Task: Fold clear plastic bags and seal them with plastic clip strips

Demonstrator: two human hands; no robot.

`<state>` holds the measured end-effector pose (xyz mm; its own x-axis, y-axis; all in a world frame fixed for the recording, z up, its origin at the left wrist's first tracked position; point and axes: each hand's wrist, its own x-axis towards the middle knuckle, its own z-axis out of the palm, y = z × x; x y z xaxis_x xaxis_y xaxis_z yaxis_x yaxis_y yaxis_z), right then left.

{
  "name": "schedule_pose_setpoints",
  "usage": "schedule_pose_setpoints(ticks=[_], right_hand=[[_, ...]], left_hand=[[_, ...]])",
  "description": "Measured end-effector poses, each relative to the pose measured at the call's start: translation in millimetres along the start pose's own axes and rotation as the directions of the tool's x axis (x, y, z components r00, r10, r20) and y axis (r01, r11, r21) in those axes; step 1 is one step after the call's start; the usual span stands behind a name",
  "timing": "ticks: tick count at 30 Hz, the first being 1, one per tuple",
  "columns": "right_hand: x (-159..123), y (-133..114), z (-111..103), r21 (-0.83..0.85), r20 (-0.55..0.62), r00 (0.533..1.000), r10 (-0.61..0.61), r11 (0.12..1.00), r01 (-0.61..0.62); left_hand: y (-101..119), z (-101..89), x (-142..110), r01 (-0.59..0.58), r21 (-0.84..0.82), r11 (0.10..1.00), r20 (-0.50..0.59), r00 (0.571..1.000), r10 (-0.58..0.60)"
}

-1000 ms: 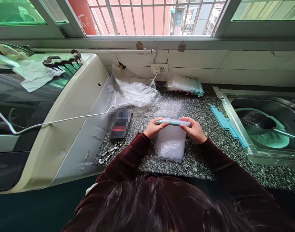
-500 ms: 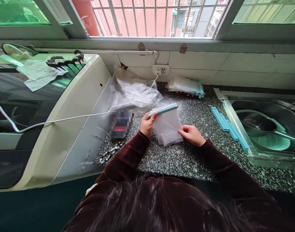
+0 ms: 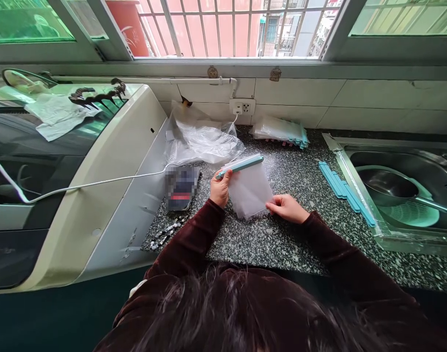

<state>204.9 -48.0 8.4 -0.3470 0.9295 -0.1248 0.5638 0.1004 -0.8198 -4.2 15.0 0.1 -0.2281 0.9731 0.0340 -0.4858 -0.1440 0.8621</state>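
Between my hands is a translucent plastic bag with a light-blue sealing strip along its far edge. My left hand is closed on the strip's left end, thumb on top. At the bag's lower right corner, my right hand pinches the film between thumb and fingers. The bag is held just above or against the speckled counter; which one I cannot tell. Several loose blue strips lie on the right, beside the sink. A stack of bags with blue edges rests against the wall.
A crumpled clear plastic bag lies behind my left hand, near a phone-like blurred object. The washing machine stands left, crossed by a white cable. At right, the sink holds a pan and a green basket.
Both hands have shifted slightly left with the bag and strip. The strip's right end has moved left, and the bag's lower edge looks straighter. My grips look the same.
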Motion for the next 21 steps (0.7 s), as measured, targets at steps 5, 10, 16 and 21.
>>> schedule_pose_setpoints(ticks=[5, 10, 16, 21], right_hand=[[1, 3, 1, 0.0, -0.119, 0.987, -0.109, 0.994, 0.11], [1, 9, -2, -0.313, -0.549, 0.729, -0.408, 0.91, 0.273], [0, 9, -5, -0.761, -0.344, 0.593, -0.728, 0.586, 0.278], [3, 8, -10, -0.868, -0.247, 0.622, -0.743, 0.455, 0.2]], left_hand=[[5, -0.6, -1, 0.113, 0.005, 0.994, 0.039, 0.993, -0.114], [8, 4.3, -14, 0.259, 0.182, 0.949, 0.228, 0.927, -0.297], [2, 5.6, -22, 0.257, 0.279, 0.925, 0.314, 0.886, -0.341], [-2, 8.8, -19, 0.235, 0.3, 0.925, 0.363, 0.868, -0.338]])
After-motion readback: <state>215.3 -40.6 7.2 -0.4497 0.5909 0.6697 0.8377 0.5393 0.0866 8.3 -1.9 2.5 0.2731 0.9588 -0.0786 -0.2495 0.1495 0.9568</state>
